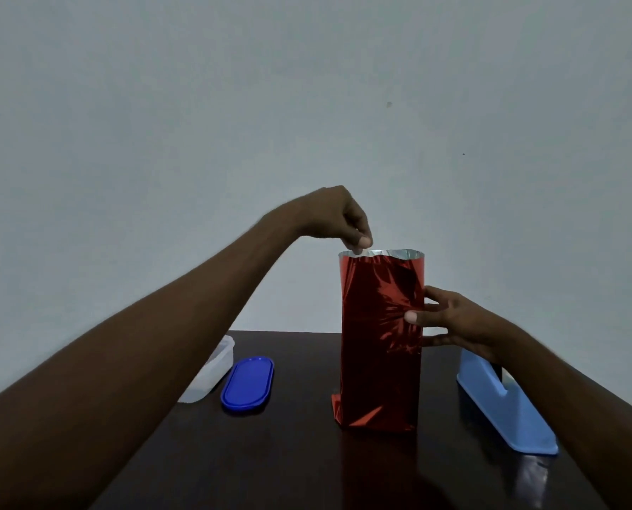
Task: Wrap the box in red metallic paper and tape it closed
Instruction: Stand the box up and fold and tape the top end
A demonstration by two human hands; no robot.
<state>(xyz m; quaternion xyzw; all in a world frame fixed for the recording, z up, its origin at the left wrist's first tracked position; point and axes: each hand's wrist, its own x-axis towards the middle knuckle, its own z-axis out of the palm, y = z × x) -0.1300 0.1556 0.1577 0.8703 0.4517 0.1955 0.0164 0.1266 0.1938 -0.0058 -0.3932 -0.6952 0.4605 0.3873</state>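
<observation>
I see the box wrapped in red metallic paper (380, 340) standing upright on the dark table (307, 465), right of centre. The paper rises past the box's top as an open tube with silver lining showing at the rim; I cannot see the box itself. My left hand (338, 219) reaches over the top, thumb and fingertips pinching the rim's left corner. My right hand (450, 322) grips the paper's right side, thumb on the front face, fingers curled behind. To the left sits 1 translucent container (211, 373), lid off; I cannot tell what is in it. Its blue lid (247, 383) lies just beside it. A light blue tape dispenser (505, 410) stands right of the box.
</observation>
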